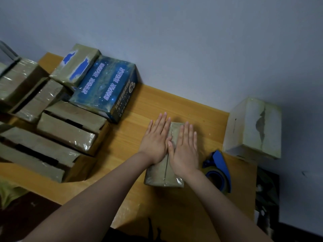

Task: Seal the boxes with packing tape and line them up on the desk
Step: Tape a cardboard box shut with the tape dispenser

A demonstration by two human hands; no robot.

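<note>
Flat, fingers straight, gripping nothing, the left hand and right hand press either side of the seam on the box at mid desk. Lifting one for the dispenser just beside it could let a flap spring up, so tape would wrinkle across a gap

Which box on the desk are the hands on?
The small brown taped cardboard box nearest the blue tape dispenser: left hand and right hand lie flat on top; the other boxes lie untouched.

Wooden desk: boxes, tape dispenser.
</note>
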